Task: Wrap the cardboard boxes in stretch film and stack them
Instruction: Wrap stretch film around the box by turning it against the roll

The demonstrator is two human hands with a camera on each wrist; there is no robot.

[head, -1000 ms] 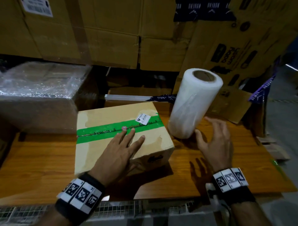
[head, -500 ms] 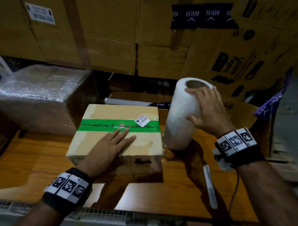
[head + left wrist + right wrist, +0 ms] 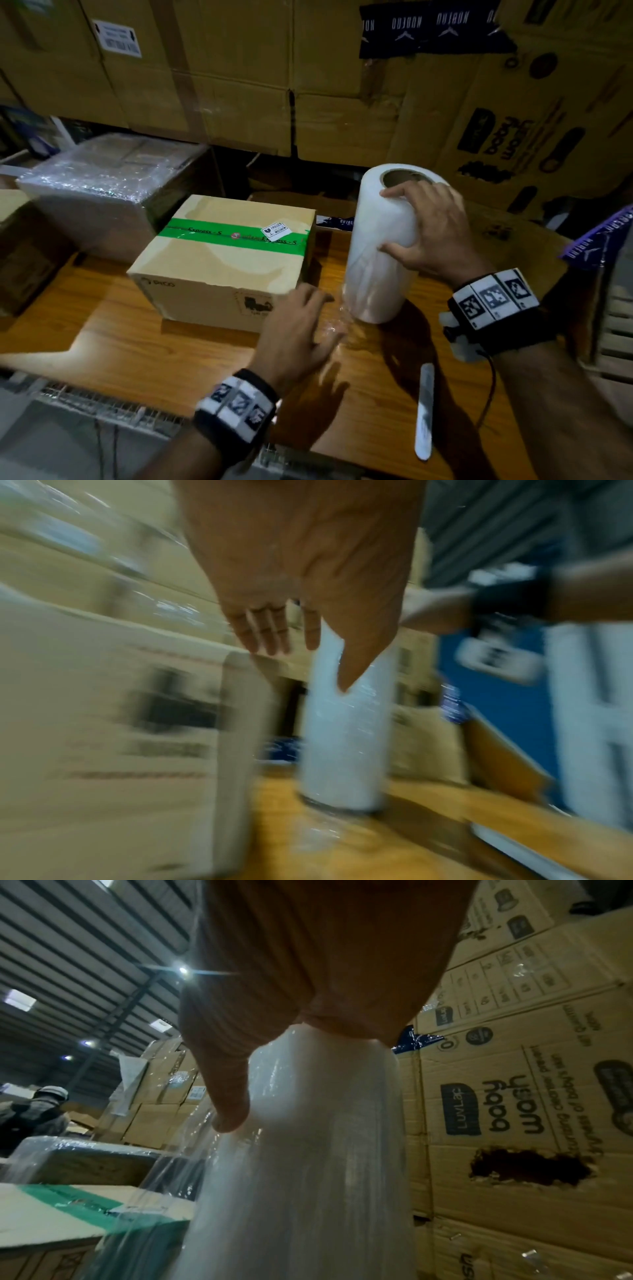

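A cardboard box sealed with green tape sits on the wooden table; it also shows in the wrist views. Just right of it a white stretch film roll stands upright. My right hand grips the roll near its top, fingers over the rim and thumb on the side. My left hand hovers with straight fingers at the box's front right corner, beside loose film trailing from the roll's base. Whether it touches the film I cannot tell.
A film-wrapped box stands at the back left. Large stacked cartons wall off the rear and right. A flat white tool lies near the table's front edge. A person is far off to the left.
My left hand has come off the box top and moved right and forward to the box's front corner by the roll's base. My right hand keeps its hold on the roll.
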